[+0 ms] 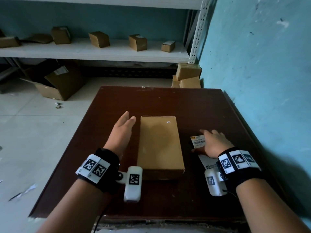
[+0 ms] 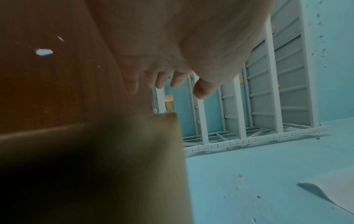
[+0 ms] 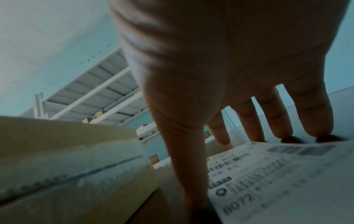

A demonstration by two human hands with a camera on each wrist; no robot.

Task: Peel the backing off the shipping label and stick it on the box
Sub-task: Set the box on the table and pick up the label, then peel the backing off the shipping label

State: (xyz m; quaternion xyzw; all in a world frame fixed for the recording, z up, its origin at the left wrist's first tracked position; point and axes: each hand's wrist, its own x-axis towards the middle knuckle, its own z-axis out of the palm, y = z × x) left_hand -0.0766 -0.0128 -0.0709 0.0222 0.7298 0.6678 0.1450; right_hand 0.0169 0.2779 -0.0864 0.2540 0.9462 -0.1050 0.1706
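A plain brown cardboard box [image 1: 159,145] lies flat in the middle of the dark wooden table [image 1: 117,101]. The white shipping label [image 1: 198,142] with barcodes lies on the table just right of the box. My right hand [image 1: 212,143] is spread over the label, thumb at its near left edge and fingertips [image 3: 316,128] down at its far edge. In the right wrist view the label [image 3: 277,174] shows printed text. My left hand [image 1: 122,130] hovers open beside the box's left side, fingers straight, holding nothing. The box [image 2: 114,166] fills the left wrist view's lower left.
A white shelf [image 1: 101,51] with several small cardboard boxes runs along the back. More boxes [image 1: 188,74] are stacked on the floor by the teal wall [image 1: 260,64], and an open carton [image 1: 55,84] lies at the left. Paper scraps [image 1: 25,190] litter the tiled floor.
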